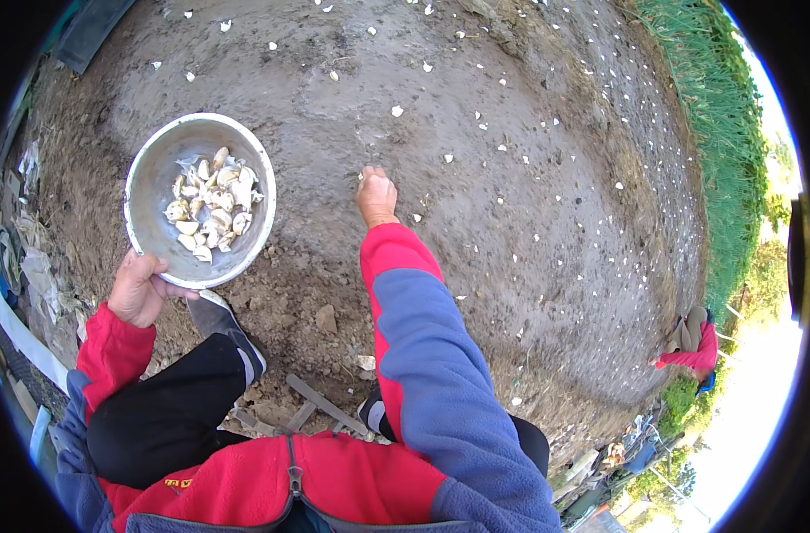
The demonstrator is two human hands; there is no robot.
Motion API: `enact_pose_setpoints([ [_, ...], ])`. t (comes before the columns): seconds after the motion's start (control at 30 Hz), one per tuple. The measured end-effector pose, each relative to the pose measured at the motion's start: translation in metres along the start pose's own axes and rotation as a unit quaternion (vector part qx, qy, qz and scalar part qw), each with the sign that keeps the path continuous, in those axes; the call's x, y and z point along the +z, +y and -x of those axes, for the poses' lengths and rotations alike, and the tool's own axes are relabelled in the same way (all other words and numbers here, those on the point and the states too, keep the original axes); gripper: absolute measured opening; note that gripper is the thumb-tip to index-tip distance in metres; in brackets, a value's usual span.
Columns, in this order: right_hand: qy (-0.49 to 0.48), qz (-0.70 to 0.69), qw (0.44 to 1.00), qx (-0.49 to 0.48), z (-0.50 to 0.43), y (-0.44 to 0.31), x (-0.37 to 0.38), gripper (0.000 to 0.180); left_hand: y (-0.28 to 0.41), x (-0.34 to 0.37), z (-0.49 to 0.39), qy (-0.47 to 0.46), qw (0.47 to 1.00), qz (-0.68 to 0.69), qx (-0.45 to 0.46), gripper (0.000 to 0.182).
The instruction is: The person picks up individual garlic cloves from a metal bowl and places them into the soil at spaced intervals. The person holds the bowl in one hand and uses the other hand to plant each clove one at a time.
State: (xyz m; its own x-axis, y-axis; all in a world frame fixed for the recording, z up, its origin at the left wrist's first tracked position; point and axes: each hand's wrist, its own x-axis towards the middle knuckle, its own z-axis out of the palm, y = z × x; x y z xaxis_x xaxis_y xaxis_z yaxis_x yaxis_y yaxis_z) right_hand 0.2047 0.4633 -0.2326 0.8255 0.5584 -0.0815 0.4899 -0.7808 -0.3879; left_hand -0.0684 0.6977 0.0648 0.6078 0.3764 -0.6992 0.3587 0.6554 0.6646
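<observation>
My left hand grips the near rim of a round metal bowl, thumb over the edge. Inside lie several garlic cloves, some with papery skin, heaped towards the middle. My right hand reaches forward, low over the damp soil, knuckles up and fingers closed. A small pale bit at its fingertips looks like a garlic clove; most of it is hidden by the fingers. One garlic clove sits on the ground just right of that hand, and another garlic clove lies farther ahead.
Many more cloves dot the bed to the right, up to tall green plants. A person in a red top crouches at the far right. Loose clods and a wooden frame are near my shoes. Plastic scraps lie left.
</observation>
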Motion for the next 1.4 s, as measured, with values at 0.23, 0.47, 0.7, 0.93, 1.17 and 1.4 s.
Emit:
enact_pose_setpoints([
  [0.23, -0.005, -0.011, 1.0, -0.007, -0.003, 0.003, 0.001, 0.007, -0.001, -0.005, -0.001, -0.024, 0.999, 0.02, -0.017, 0.057],
  [0.47, -0.018, 0.022, 0.999, -0.042, -0.009, 0.003, 0.009, 0.01, -0.003, -0.006, -0.005, -0.033, 0.999, 0.027, -0.028, 0.06],
  [0.7, -0.056, -0.022, 0.998, 0.027, -0.013, -0.006, -0.008, 0.009, -0.002, -0.005, -0.005, -0.028, 0.999, 0.033, -0.03, 0.062],
  [0.93, -0.06, 0.019, 0.998, -0.02, -0.015, -0.007, 0.005, 0.01, -0.004, -0.003, -0.011, -0.018, 0.998, 0.034, -0.047, 0.063],
  [1.17, -0.058, 0.074, 0.995, -0.036, -0.018, -0.011, 0.011, 0.011, -0.004, 0.001, -0.011, -0.02, 0.998, 0.04, -0.05, 0.061],
  [1.4, -0.077, 0.097, 0.992, -0.038, -0.02, -0.021, 0.004, 0.011, -0.006, -0.001, -0.013, -0.016, 0.997, 0.056, -0.056, 0.057],
])
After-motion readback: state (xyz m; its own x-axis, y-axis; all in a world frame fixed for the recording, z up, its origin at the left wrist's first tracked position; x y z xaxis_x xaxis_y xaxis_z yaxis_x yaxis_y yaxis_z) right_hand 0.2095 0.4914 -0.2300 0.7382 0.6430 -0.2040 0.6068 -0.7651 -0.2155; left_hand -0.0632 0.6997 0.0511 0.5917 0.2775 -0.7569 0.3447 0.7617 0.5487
